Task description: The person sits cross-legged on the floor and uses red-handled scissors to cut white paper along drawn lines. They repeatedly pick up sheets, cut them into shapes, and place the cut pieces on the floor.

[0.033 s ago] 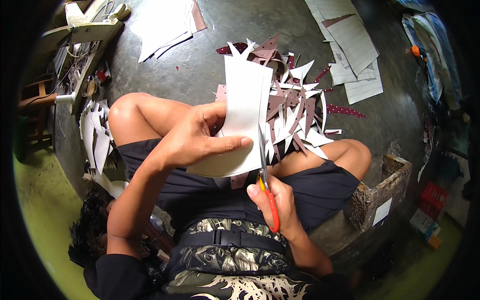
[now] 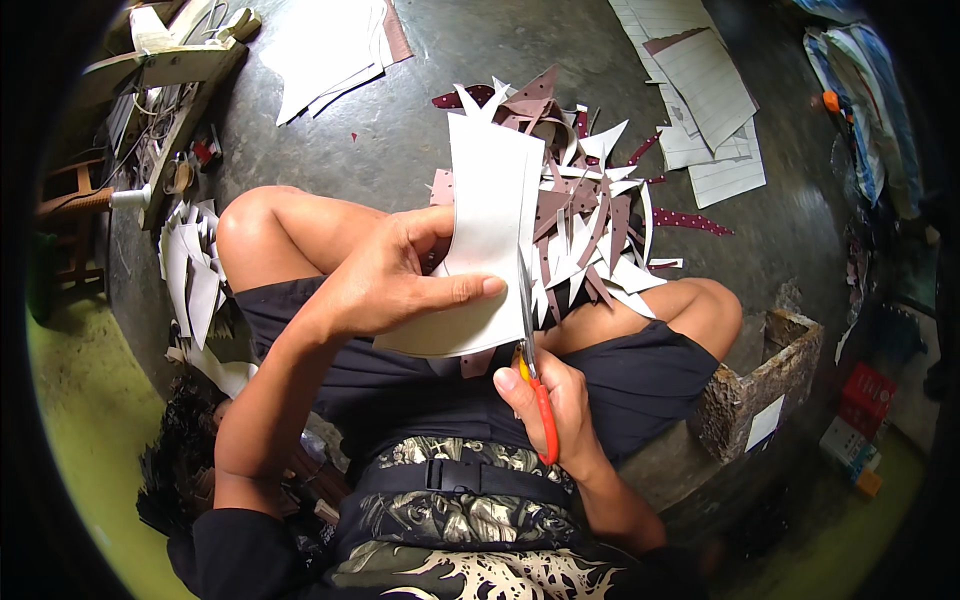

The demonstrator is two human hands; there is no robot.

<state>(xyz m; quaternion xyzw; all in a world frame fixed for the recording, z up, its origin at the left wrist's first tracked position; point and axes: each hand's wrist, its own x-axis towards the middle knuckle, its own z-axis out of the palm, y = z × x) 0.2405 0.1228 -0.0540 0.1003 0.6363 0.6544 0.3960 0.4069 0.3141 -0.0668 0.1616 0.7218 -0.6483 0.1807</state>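
Note:
My left hand (image 2: 400, 275) pinches a white sheet (image 2: 490, 200), thumb on top and fingers behind it. A thin line runs along the sheet's right side. With my right hand (image 2: 555, 405) I grip scissors (image 2: 545, 405) with red and yellow handles. Their blades point away from me and lie along the sheet's right edge. Behind the sheet is a heap of offcuts (image 2: 590, 215), some white, some dusty pink and some dark red with white dots. It lies on the floor beyond my crossed legs.
White sheets (image 2: 325, 60) lie at the far left, and lined sheets (image 2: 700, 100) at the far right. Cut white pieces (image 2: 190, 265) are stacked beside my left knee. A rough, worn box (image 2: 760, 385) stands by my right knee. A wooden frame (image 2: 180, 80) is at the upper left.
The white sheet has shifted very slightly towards me. Both hands keep their grip, and the rest looks the same.

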